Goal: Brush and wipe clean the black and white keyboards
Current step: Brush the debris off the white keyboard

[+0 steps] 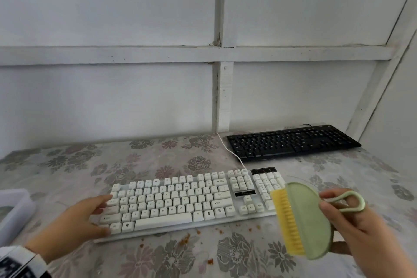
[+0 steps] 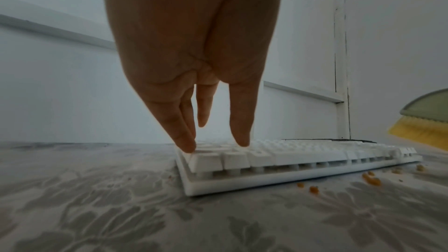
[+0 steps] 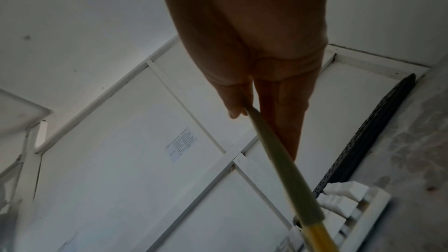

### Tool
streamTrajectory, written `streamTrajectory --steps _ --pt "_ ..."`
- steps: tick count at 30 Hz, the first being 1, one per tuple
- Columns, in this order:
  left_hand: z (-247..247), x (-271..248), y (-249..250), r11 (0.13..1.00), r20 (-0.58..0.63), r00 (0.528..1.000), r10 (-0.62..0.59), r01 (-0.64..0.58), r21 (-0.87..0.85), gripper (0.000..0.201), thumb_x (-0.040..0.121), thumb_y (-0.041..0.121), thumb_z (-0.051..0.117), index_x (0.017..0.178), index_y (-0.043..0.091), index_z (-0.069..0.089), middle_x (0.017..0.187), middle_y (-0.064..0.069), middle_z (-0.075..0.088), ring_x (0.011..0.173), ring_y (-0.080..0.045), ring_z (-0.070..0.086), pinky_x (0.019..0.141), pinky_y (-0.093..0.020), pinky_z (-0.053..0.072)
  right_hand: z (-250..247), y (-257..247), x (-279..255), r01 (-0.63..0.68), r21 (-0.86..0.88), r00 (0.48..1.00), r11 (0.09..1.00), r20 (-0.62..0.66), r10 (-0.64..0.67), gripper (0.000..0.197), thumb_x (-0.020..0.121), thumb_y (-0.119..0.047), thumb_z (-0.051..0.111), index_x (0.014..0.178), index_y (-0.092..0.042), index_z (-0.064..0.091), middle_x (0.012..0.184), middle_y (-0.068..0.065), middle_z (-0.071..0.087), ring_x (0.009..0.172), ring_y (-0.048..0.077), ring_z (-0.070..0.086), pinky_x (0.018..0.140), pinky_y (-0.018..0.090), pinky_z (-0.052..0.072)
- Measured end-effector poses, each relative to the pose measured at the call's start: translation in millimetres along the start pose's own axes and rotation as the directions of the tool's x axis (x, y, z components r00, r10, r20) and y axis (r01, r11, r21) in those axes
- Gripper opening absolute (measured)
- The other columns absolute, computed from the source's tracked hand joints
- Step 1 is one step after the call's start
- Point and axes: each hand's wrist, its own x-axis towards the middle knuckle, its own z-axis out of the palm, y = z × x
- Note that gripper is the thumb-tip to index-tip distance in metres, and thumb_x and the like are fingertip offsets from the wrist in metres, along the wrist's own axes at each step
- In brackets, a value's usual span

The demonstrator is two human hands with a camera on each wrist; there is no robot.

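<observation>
Brushing of the white keyboard (image 1: 180,201), low in the frame's centre, looks about to begin, with the black keyboard (image 1: 291,142) waiting at centre right; next the bristles must come down onto the keys. The left hand (image 1: 74,221) steadies the board's left end, fingers straight, while the right hand (image 1: 358,230) grips the green brush (image 1: 302,221) above the keypad, and orange crumbs (image 1: 185,240) dot the cloth below

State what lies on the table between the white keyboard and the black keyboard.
Only the white cable crosses the floral table cover between the white keyboard and black keyboard, seen in the head view.
</observation>
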Motion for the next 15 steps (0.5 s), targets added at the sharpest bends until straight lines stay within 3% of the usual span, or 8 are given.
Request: streamTrajectory --steps 2,4,5,7,8,10,12,15 --pt "1.1 -0.5 2.6 0.999 -0.023 0.999 0.040 -0.040 -0.005 0.068 0.065 0.013 0.082 0.122 0.032 0.050 0.108 0.006 0.056 0.101 -0.011 0.054 0.089 -0.030 0.047 -4.4 0.7 3.6 -0.007 0.000 1.000 1.000 -0.014 0.007 0.084 0.011 -0.089 0.063 0.076 -0.036 0.062 0.072 0.001 0.064 0.074 0.026 0.062 0.048 0.036 0.056" --pt "0.9 -3.2 7.3 0.996 -0.043 0.995 0.091 -0.091 0.002 0.060 0.067 0.018 0.081 0.104 0.048 0.046 0.110 0.008 0.056 0.102 -0.009 0.054 0.087 -0.028 0.047 -6.9 2.1 7.0 0.004 0.034 1.000 0.999 -0.006 -0.004 0.087 0.008 -0.085 0.068 0.078 -0.033 0.061 0.073 0.001 0.065 0.071 0.022 0.064 0.047 0.035 0.056" --pt "0.6 -4.4 8.9 0.993 -0.054 0.992 0.117 -0.117 0.003 0.059 0.068 0.019 0.081 0.099 0.052 0.043 0.110 0.011 0.055 0.102 -0.007 0.054 0.085 -0.026 0.047 -7.2 -0.6 7.6 0.004 0.061 1.000 0.998 0.012 -0.005 0.081 0.018 -0.079 0.074 0.081 -0.030 0.061 0.075 0.004 0.066 0.067 0.020 0.065 0.046 0.034 0.055" --pt "-0.5 -7.8 12.5 0.987 -0.069 0.985 0.160 -0.160 0.003 0.055 0.071 0.021 0.079 0.096 0.054 0.042 0.108 0.015 0.053 0.101 -0.004 0.053 0.080 -0.021 0.046 -7.2 -5.7 7.4 0.000 0.142 0.999 0.990 0.032 -0.004 0.051 0.054 -0.053 0.077 0.089 -0.021 0.058 0.087 0.017 0.064 0.065 0.021 0.063 0.044 0.032 0.053" --pt "-1.6 -9.6 13.5 0.983 -0.075 0.980 0.182 -0.182 0.009 0.053 0.072 0.022 0.077 0.097 0.054 0.042 0.108 0.017 0.052 0.101 -0.003 0.052 0.078 -0.019 0.046 -7.2 -7.0 7.4 -0.006 0.172 0.999 0.985 0.036 -0.001 0.046 0.059 -0.045 0.076 0.091 -0.017 0.056 0.088 0.020 0.062 0.063 0.020 0.064 0.043 0.030 0.053" --pt "-5.6 -12.9 14.2 0.977 -0.092 0.972 0.215 -0.215 0.005 0.051 0.074 0.022 0.076 0.096 0.053 0.043 0.106 0.020 0.051 0.099 -0.003 0.052 0.075 -0.016 0.044 -5.6 -9.6 7.1 0.009 0.164 1.000 0.986 0.018 -0.013 0.078 0.030 -0.060 0.085 0.089 -0.017 0.057 0.075 0.012 0.065 0.057 0.015 0.064 0.043 0.028 0.053" --pt "-12.0 -15.9 12.1 0.971 -0.112 0.965 0.235 -0.237 -0.003 0.048 0.075 0.022 0.075 0.096 0.053 0.044 0.105 0.023 0.050 0.098 -0.002 0.052 0.074 -0.015 0.043 -1.6 -10.4 7.5 0.046 0.158 0.998 0.986 -0.041 -0.041 0.102 0.007 -0.074 0.080 0.089 -0.017 0.059 0.066 0.005 0.066 0.055 0.014 0.064 0.045 0.029 0.054" --pt "-25.3 -19.4 2.2 0.966 -0.117 0.961 0.251 -0.256 -0.028 0.045 0.077 0.025 0.073 0.097 0.054 0.045 0.107 0.027 0.047 0.097 0.000 0.050 0.075 -0.017 0.043 14.6 -23.6 1.7 0.114 0.130 0.993 0.985 0.013 -0.117 0.090 0.013 -0.079 0.077 0.083 -0.024 0.067 0.069 0.009 0.067 0.058 0.017 0.065 0.049 0.034 0.056"
